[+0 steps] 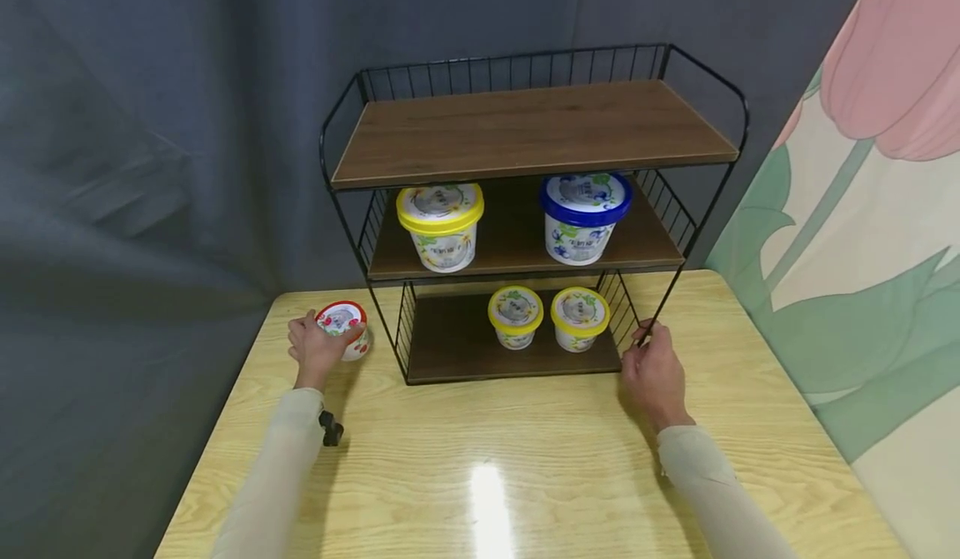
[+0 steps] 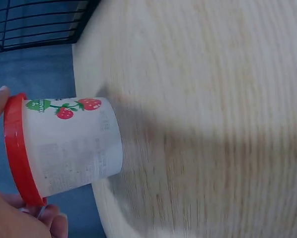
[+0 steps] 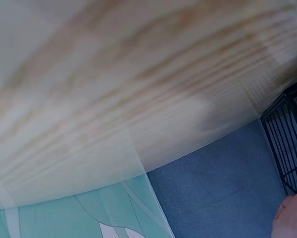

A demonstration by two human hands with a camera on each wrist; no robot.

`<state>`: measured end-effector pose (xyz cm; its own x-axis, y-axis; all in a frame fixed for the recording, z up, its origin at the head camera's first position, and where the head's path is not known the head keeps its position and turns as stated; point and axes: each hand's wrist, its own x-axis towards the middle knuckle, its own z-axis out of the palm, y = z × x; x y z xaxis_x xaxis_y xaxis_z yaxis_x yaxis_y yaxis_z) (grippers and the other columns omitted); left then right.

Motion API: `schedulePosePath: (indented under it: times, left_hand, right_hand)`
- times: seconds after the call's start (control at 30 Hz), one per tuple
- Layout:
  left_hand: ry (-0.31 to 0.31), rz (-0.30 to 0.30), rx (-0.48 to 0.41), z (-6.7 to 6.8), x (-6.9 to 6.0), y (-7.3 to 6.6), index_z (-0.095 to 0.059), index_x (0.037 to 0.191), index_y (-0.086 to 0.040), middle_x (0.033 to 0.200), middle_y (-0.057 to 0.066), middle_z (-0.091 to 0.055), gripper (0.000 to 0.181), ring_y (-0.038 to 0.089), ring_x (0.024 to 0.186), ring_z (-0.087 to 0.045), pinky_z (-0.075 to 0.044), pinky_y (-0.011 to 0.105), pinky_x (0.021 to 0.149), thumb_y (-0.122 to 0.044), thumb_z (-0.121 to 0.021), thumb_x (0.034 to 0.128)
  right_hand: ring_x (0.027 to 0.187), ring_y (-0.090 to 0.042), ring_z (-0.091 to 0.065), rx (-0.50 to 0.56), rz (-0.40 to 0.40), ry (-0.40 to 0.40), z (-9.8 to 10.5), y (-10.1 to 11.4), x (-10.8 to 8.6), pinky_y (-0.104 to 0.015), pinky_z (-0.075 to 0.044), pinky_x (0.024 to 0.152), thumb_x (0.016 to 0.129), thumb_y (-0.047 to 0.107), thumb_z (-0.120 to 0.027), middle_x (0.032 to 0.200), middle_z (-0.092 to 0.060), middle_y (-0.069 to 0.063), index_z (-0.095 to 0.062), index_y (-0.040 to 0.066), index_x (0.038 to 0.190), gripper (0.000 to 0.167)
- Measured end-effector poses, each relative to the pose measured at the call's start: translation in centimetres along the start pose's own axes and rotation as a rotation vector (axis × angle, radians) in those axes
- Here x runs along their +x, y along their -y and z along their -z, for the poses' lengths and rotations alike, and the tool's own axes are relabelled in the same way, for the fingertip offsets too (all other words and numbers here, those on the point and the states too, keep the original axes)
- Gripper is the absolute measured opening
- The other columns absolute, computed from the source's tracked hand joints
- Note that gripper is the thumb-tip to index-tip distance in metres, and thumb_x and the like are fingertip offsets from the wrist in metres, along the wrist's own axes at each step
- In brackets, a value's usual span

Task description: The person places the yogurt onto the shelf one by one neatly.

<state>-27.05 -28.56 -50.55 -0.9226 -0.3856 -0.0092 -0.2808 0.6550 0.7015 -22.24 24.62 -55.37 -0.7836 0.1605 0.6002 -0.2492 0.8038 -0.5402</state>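
At the table's back left, my left hand (image 1: 317, 347) grips a small white tub (image 2: 74, 148) by its red lid (image 1: 341, 319). Strawberries are printed on the tub's side. Thumb and fingers lie on opposite sides of the lid; whether the base touches the tabletop I cannot tell. My right hand (image 1: 657, 376) holds the lower front right post of a black wire rack (image 1: 701, 217) with brown shelves. Only a bit of that hand (image 3: 291, 215) shows in the right wrist view, beside the rack's wire side.
The middle shelf carries a large yellow-lidded tub (image 1: 442, 226) and a large blue-lidded tub (image 1: 585, 217). Two small yellow-lidded tubs, one left (image 1: 516, 317) and one right (image 1: 580, 319), stand on the bottom shelf. A dark curtain (image 1: 187, 126) hangs behind the wooden table (image 1: 420, 467).
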Motion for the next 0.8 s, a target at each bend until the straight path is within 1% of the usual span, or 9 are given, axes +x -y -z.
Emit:
schedulePosePath:
  times: [0.1, 0.2, 0.3, 0.37, 0.47, 0.53, 0.63, 0.8]
  left_hand:
    - [0.021, -0.022, 0.021, 0.3, 0.2, 0.1, -0.018, 0.156, 0.004, 0.149, 0.033, -0.025, 0.107, 0.049, 0.137, -0.027, -0.019, 0.062, 0.107, -0.043, -0.079, 0.0813]
    - [0.087, -0.058, 0.041, 0.8, 0.5, 0.3, -0.012, 0.158, 0.001, 0.155, 0.030, -0.028, 0.107, 0.047, 0.140, -0.029, -0.018, 0.062, 0.108, -0.038, -0.077, 0.0834]
    - [0.158, -0.099, 0.027, 1.2, 0.8, 0.7, -0.004, 0.160, -0.003, 0.161, 0.026, -0.024, 0.110, 0.045, 0.145, -0.024, -0.014, 0.064, 0.110, -0.036, -0.076, 0.0845]
    - [0.179, -0.106, 0.022, 1.2, 0.9, 1.2, 0.000, 0.160, -0.005, 0.163, 0.024, -0.019, 0.114, 0.045, 0.148, -0.018, -0.013, 0.068, 0.112, -0.040, -0.077, 0.0837]
    - [0.150, -0.097, 0.020, 0.8, 0.8, 1.9, 0.000, 0.160, -0.006, 0.162, 0.026, -0.015, 0.121, 0.045, 0.148, -0.013, -0.015, 0.070, 0.111, -0.048, -0.079, 0.0794]
    - [0.115, -0.086, 0.029, 0.5, 0.8, 2.2, -0.003, 0.160, -0.005, 0.158, 0.028, -0.016, 0.123, 0.045, 0.146, -0.014, -0.018, 0.069, 0.109, -0.052, -0.081, 0.0767]
    - [0.077, -0.070, 0.024, 0.2, 0.6, 2.4, -0.009, 0.159, -0.002, 0.153, 0.030, -0.019, 0.120, 0.045, 0.142, -0.018, -0.022, 0.065, 0.105, -0.051, -0.081, 0.0760]
    - [0.076, -0.061, -0.015, 0.2, 0.3, 2.6, -0.018, 0.157, 0.000, 0.151, 0.029, -0.023, 0.110, 0.045, 0.139, -0.025, -0.024, 0.065, 0.106, -0.047, -0.079, 0.0789]
  right_hand:
    - [0.058, -0.022, -0.050, 0.001, 0.000, 0.007, 0.0, 0.1, 0.1, -0.034, -0.037, 0.049, 0.087, 0.002, -0.051, 0.080, -0.054, -0.012, -0.049, 0.000, 0.120, 0.033]
    - [0.057, -0.022, -0.051, 0.004, -0.008, 0.007, 0.1, 0.2, 0.3, -0.035, -0.037, 0.048, 0.088, 0.002, -0.049, 0.079, -0.054, -0.012, -0.049, -0.001, 0.119, 0.032]
    - [0.057, -0.023, -0.051, 0.003, -0.031, 0.020, 0.3, 0.2, 0.4, -0.036, -0.038, 0.049, 0.089, 0.003, -0.049, 0.078, -0.054, -0.011, -0.049, 0.000, 0.120, 0.031]
    - [0.058, -0.022, -0.051, 0.003, -0.053, 0.034, 0.3, 0.2, 0.4, -0.036, -0.038, 0.050, 0.090, 0.004, -0.048, 0.077, -0.054, -0.011, -0.049, 0.001, 0.121, 0.031]
    - [0.057, -0.021, -0.050, 0.003, -0.081, 0.057, 0.4, 0.1, 0.3, -0.034, -0.037, 0.051, 0.091, 0.005, -0.047, 0.076, -0.054, -0.010, -0.049, 0.002, 0.122, 0.031]
    - [0.057, -0.021, -0.049, 0.006, -0.084, 0.057, 0.4, 0.0, 0.2, -0.034, -0.037, 0.051, 0.091, 0.005, -0.048, 0.076, -0.053, -0.010, -0.049, 0.003, 0.122, 0.032]
    - [0.058, -0.021, -0.050, 0.009, -0.078, 0.054, 0.3, -0.1, 0.0, -0.033, -0.037, 0.050, 0.090, 0.005, -0.049, 0.077, -0.054, -0.009, -0.048, 0.003, 0.123, 0.033]
    - [0.059, -0.021, -0.051, 0.011, -0.041, 0.033, 0.0, -0.1, 0.0, -0.033, -0.037, 0.049, 0.089, 0.004, -0.050, 0.081, -0.055, -0.011, -0.048, 0.002, 0.122, 0.034]
